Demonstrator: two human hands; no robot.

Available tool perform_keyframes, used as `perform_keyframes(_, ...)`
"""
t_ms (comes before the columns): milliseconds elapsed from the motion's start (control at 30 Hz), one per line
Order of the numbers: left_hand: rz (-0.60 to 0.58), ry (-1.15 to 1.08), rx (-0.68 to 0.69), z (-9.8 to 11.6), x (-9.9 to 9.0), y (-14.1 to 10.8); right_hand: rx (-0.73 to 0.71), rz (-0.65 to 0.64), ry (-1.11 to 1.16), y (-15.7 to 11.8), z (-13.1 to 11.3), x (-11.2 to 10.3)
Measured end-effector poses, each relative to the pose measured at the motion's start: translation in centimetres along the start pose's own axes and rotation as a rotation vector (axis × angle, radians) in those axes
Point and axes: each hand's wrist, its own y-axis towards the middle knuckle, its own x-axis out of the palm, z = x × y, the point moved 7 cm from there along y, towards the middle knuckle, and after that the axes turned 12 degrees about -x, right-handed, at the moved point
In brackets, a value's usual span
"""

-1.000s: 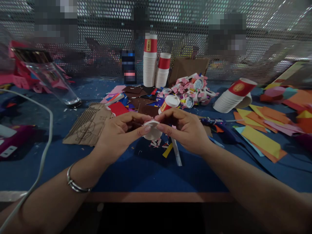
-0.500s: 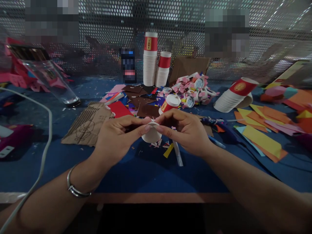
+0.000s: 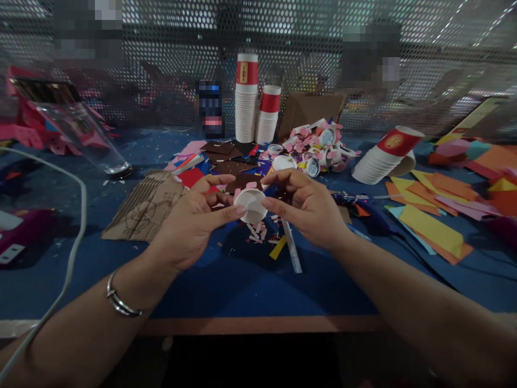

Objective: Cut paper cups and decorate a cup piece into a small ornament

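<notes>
A short white paper cup (image 3: 254, 208) is held up over the table, its open inside tilted towards me. Small pink paper pieces (image 3: 251, 185) stick up along its far rim. My left hand (image 3: 189, 221) grips the cup's left side, thumb on the near rim. On the opposite side, my right hand (image 3: 309, 210) has its thumb against the rim and its fingers curled behind. Below the cup lie tiny pink and white paper scraps (image 3: 257, 233), a yellow strip (image 3: 278, 248) and a clear glue stick (image 3: 293, 250). Behind the hands, another paper cup (image 3: 284, 163) is partly covered.
Two stacks of paper cups (image 3: 246, 113) stand at the back, beside a heap of decorated cup pieces (image 3: 319, 143). A tilted cup stack (image 3: 383, 156), coloured paper (image 3: 434, 231) and a corded glue gun (image 3: 369, 213) lie right. Cardboard (image 3: 141, 210), a clear tumbler (image 3: 86, 132) and a white cable (image 3: 81, 215) are left.
The cup has turned so that its inside now faces me, and it has risen slightly. My thumbs and fingers, earlier pinched close together at its top edge, have moved apart to its sides.
</notes>
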Motion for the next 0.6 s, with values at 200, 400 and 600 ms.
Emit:
perform_keyframes(200,-0.137,-0.015,-0.120,-0.6,0.6,0.1,0.027,-0.074,0.044,0.1,0.0,0.3)
perform_keyframes(400,-0.247,0.152,-0.164,-0.4,1.0,-0.3,0.010,-0.166,0.104,0.2,-0.6,0.9)
perform_keyframes(600,-0.338,0.228,-0.241,-1.0,1.1,-0.4,0.011,-0.297,0.128,-0.1,-0.7,1.4)
